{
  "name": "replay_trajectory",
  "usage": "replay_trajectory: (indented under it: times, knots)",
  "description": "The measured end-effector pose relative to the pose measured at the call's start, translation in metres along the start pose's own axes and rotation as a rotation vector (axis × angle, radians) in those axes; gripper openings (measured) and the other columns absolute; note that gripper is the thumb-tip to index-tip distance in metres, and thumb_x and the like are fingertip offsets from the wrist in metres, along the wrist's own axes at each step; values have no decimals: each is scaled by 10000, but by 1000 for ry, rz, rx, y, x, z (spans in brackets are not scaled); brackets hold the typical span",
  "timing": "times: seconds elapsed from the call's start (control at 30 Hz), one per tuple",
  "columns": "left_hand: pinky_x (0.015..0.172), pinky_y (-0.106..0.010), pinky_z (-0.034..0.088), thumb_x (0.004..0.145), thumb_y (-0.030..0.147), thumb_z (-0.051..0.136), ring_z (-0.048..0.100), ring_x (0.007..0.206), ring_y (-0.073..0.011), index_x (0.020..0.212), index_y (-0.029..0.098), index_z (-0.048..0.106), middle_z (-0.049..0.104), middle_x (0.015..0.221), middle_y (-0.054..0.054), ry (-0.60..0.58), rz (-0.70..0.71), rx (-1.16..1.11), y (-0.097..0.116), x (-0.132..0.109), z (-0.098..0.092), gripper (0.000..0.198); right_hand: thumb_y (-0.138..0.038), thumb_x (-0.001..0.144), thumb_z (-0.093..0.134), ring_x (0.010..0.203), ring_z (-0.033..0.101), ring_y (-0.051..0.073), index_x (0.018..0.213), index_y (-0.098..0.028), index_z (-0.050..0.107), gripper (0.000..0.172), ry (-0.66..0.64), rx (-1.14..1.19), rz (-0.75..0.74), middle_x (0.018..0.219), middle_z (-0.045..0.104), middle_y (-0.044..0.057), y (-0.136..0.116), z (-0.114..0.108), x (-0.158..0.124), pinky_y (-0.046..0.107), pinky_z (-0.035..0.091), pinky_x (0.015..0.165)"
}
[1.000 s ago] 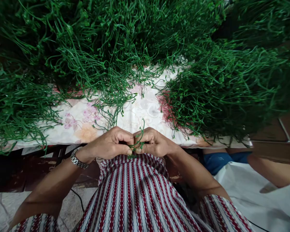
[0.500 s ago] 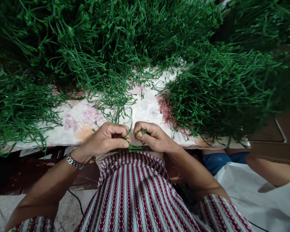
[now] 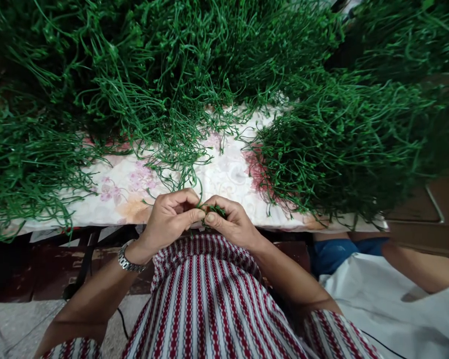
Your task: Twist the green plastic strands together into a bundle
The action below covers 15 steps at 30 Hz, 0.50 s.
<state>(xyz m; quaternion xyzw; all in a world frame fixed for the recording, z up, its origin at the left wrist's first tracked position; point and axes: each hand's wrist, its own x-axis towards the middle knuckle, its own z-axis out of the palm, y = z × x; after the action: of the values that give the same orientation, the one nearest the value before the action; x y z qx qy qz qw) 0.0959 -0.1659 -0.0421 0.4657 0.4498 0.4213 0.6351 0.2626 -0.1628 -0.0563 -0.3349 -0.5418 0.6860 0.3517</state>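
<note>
Close in front of my body, both hands meet just over the table's near edge. My left hand (image 3: 174, 217), with a metal-banded watch (image 3: 130, 258) on its wrist, pinches a thin green stem (image 3: 200, 187) between thumb and forefinger; its curved end sticks up. My right hand (image 3: 230, 219) is closed on a small bunch of green stems (image 3: 216, 210), whose little tips show above the thumb. The thumbs are nearly touching. What lies inside the curled fingers is hidden.
A large heap of thin green stems (image 3: 164, 65) covers the far table. Further piles lie at the left (image 3: 33, 159) and right (image 3: 340, 149) on the flowered tablecloth (image 3: 224, 174). Another person's leg (image 3: 422, 264) and a cardboard box (image 3: 430, 234) are at the right.
My hands have come together from a small gap, the left moving right. The stems that stretched below between them no longer show there.
</note>
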Motion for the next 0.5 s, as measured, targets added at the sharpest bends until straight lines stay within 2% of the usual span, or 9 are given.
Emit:
replay_trajectory:
  times: [0.13, 0.3, 0.4, 0.5]
  knots:
    - [388, -160, 325, 689, 238, 710, 393, 435, -33, 636, 149, 565, 453, 598, 36, -37, -19, -76, 0, 1, 0, 178, -428, 766, 652, 603, 464, 64, 845, -131, 539, 328, 17, 109, 45, 686, 505, -16, 5, 2, -1, 202, 406, 600]
    - [406, -169, 345, 732, 275, 673, 420, 423, -41, 648, 151, 568, 471, 555, 35, -47, -28, -32, 0, -1, 1, 183, -427, 754, 661, 566, 444, 53, 804, -138, 539, 318, 74, 137, 25, 649, 491, -29, 10, 4, -1, 188, 414, 563]
    - [408, -159, 344, 753, 246, 646, 426, 420, -42, 665, 151, 567, 474, 521, 41, -30, -29, 76, 3, -3, 1, 152, -375, 797, 623, 552, 434, 51, 795, -142, 550, 245, 116, -10, -50, 639, 483, -32, 7, 1, -1, 173, 394, 530]
    - [402, -147, 336, 735, 200, 642, 411, 419, -33, 664, 148, 552, 472, 532, 47, -18, -43, 125, 10, -3, 1, 126, -269, 824, 596, 581, 463, 63, 800, -143, 571, 131, 115, -262, -211, 657, 502, -20, 2, -4, 0, 185, 392, 555]
